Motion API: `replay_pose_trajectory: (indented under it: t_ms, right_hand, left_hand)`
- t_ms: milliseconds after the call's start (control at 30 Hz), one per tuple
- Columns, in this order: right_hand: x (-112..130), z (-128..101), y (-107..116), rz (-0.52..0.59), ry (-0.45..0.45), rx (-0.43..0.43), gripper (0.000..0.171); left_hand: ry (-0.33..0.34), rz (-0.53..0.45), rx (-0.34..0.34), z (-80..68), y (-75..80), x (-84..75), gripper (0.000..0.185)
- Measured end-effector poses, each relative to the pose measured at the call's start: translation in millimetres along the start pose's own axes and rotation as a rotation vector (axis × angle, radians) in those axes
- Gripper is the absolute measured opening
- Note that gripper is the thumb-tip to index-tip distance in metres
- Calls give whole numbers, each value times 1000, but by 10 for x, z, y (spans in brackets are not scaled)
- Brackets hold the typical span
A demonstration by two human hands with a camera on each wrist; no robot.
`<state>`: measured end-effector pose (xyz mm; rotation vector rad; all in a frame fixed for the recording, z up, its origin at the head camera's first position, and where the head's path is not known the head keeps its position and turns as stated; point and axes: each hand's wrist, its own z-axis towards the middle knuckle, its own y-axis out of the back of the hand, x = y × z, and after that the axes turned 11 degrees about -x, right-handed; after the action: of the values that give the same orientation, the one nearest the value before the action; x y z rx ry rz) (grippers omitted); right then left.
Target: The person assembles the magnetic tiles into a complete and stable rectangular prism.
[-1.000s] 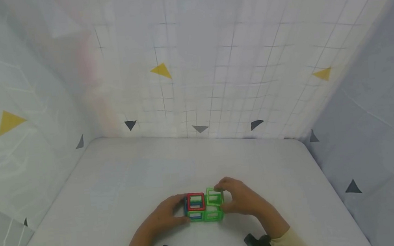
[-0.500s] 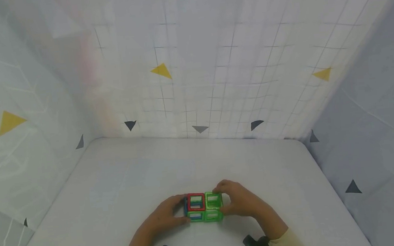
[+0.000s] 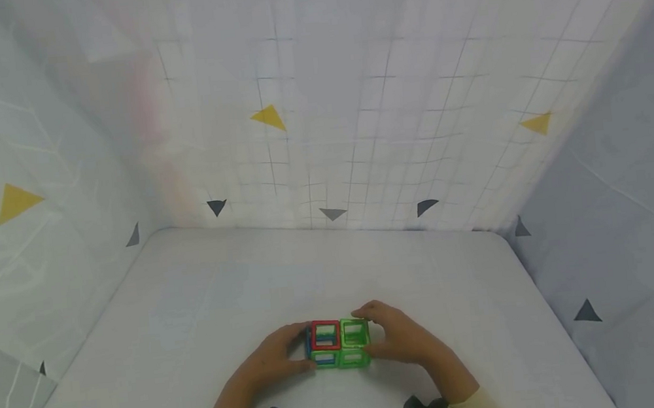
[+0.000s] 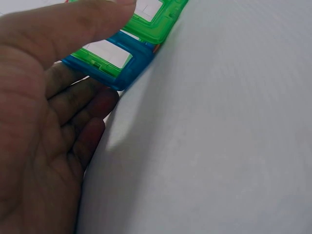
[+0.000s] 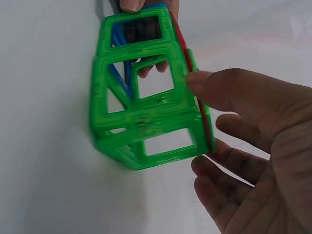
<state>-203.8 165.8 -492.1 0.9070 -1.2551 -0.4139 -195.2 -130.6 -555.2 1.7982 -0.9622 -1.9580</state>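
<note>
Sitting between both | tile block (image 3: 338,343) | left hand (image 3: 271,362) grips | right hand (image 3: 402,340) grips

green, red and blue tile block (image 3: 338,343)

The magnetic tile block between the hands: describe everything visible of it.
The tile block is a small boxy build of see-through plastic square frames, mostly green, with one red frame on top and blue at the left. It sits on the white table. The left hand and right hand clasp its ends.
</note>
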Motion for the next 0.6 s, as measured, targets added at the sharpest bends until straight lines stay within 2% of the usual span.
replay_pose_trajectory:
  t_ms: [233,600]
  right_hand:
    - [-124,-81,-127,137,-102,-34,77]
    - [-205,-161,-214,192,-86,-84,78]
  left_hand:
    - [0,-4,-4,12,-9,2,89]
    - [-10,-12,-1,0,14,-19,87]
